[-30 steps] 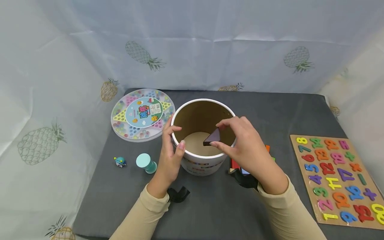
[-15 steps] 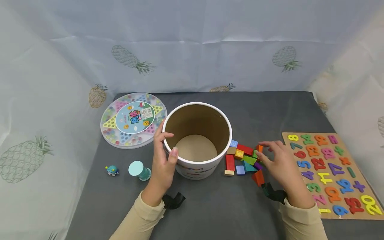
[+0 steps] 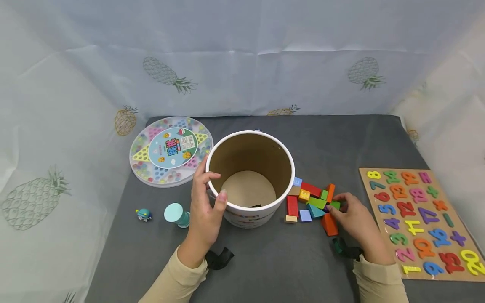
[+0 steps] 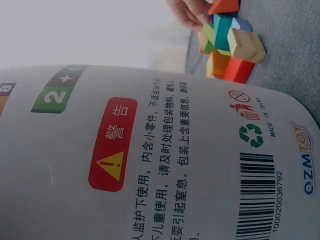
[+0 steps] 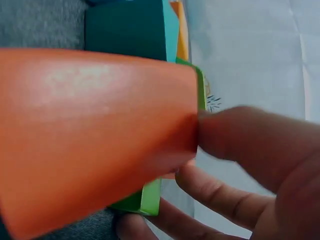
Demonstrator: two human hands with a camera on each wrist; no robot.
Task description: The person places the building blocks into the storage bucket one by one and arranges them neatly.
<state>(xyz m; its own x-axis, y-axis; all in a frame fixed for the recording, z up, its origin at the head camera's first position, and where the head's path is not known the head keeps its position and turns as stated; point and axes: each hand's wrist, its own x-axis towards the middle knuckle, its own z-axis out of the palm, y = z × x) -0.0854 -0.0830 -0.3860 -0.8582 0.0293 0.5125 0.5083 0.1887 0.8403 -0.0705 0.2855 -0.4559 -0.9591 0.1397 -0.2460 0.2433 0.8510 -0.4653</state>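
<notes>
My left hand (image 3: 206,210) grips the near left side of a white bucket (image 3: 250,216), its index finger bent over the rim. The bucket's printed wall (image 4: 150,150) fills most of the left wrist view. A small dark edge (image 3: 255,206) shows low inside the bucket. On the table to its right, my right hand (image 3: 354,216) reaches into a pile of toy blocks, thumb and fingers bent around a green block (image 3: 335,205). A large orange block (image 5: 95,130) hides what lies between thumb and index finger in the right wrist view. A teal block (image 5: 125,30) sits beyond it.
A number board (image 3: 420,227) lies at the right. At the left are a round Chinese checkers set (image 3: 172,151), a mint-green cylinder-shaped item (image 3: 174,213) and a small blue toy (image 3: 143,214). A pineapple-print cloth (image 3: 242,84) hangs behind the table.
A second ago my right hand held a dark triangular block over the bucket; it has since moved right and down to the pile without it. The left hand stays on the bucket.
</notes>
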